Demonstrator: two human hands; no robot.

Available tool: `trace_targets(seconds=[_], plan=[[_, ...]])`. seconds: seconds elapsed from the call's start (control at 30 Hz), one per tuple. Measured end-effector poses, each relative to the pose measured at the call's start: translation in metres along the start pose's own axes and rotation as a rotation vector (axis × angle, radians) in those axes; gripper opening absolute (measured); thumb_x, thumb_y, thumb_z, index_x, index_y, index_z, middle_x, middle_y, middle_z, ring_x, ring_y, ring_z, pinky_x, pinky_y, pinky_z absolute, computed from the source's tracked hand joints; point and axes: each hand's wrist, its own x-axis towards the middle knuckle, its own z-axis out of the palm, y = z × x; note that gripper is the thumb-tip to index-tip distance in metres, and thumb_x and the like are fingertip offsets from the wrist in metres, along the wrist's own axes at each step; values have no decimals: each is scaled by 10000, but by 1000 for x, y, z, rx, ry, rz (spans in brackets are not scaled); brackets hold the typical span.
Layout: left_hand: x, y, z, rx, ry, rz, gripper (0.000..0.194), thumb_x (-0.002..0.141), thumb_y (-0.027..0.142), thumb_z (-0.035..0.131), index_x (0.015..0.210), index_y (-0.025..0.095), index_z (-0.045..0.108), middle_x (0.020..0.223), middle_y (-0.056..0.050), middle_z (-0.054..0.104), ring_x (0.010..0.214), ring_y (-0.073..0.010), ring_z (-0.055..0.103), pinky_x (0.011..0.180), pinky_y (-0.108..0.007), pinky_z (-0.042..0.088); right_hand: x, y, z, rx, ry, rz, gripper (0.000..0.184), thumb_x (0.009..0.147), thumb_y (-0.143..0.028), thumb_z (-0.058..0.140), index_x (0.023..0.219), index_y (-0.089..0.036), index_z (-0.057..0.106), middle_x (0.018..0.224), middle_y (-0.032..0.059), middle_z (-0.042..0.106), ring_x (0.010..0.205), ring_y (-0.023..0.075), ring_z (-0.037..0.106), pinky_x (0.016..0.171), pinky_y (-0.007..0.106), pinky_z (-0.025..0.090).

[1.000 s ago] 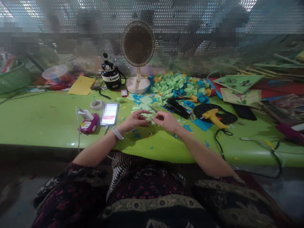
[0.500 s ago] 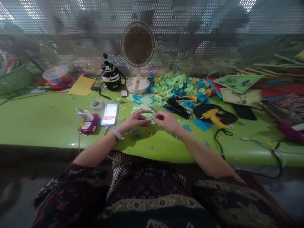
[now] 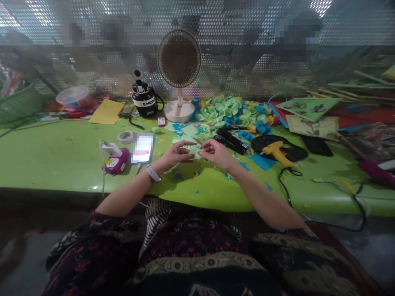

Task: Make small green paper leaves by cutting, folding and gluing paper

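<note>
Pinching edges should suit light, creasable green paper point(image 3: 195, 152): right hand point(image 3: 217, 156) fingers nip it, left hand point(image 3: 175, 156) fingers parted, hold unclear.

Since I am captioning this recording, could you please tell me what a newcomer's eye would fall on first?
Probably the round fan standing at the back of the bright green table, with a heap of green, blue and yellow paper pieces just right of it. Next, perhaps, the left hand and right hand, close together at pale green paper nearer the table's front.
</note>
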Motion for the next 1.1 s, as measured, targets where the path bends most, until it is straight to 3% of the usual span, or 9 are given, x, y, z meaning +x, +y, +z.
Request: trace_targets(seconds=[0.23, 0.37, 0.47, 1.1], plan=[[-1, 3, 2, 15, 52, -31, 485, 775, 165, 769, 1217, 144, 570, 767, 1, 691, 748, -128, 700, 752, -291, 585, -2, -2, -3, 42, -71, -37, 332, 766, -311, 713, 1024, -216, 527, 722, -39, 569, 638, 128, 558, 631, 299, 467], [2, 2, -1, 89, 119, -169, 287, 790, 251, 773, 1001, 116, 633, 825, -65, 734, 658, -123, 704, 618, -227, 549, -2, -2, -4, 47, -74, -44, 319, 762, -296, 713, 1013, -216, 533, 737, -37, 560, 645, 124, 548, 637, 297, 465], [3, 2, -3, 122, 124, -198, 233, 785, 279, 780, 865, 117, 633, 791, -68, 739, 634, -108, 697, 618, -211, 541, -1, 0, -4, 50, -77, -48, 322, 756, -303, 719, 1006, -214, 537, 738, -37, 550, 648, 123, 545, 633, 294, 462], [3, 0, -4, 74, 92, -150, 305, 716, 293, 833, 858, 130, 618, 796, -61, 742, 694, -138, 718, 664, -250, 561, 0, 0, -4, 37, -46, -50, 340, 736, -344, 726, 995, -195, 564, 722, -45, 549, 639, 114, 550, 631, 286, 472]])
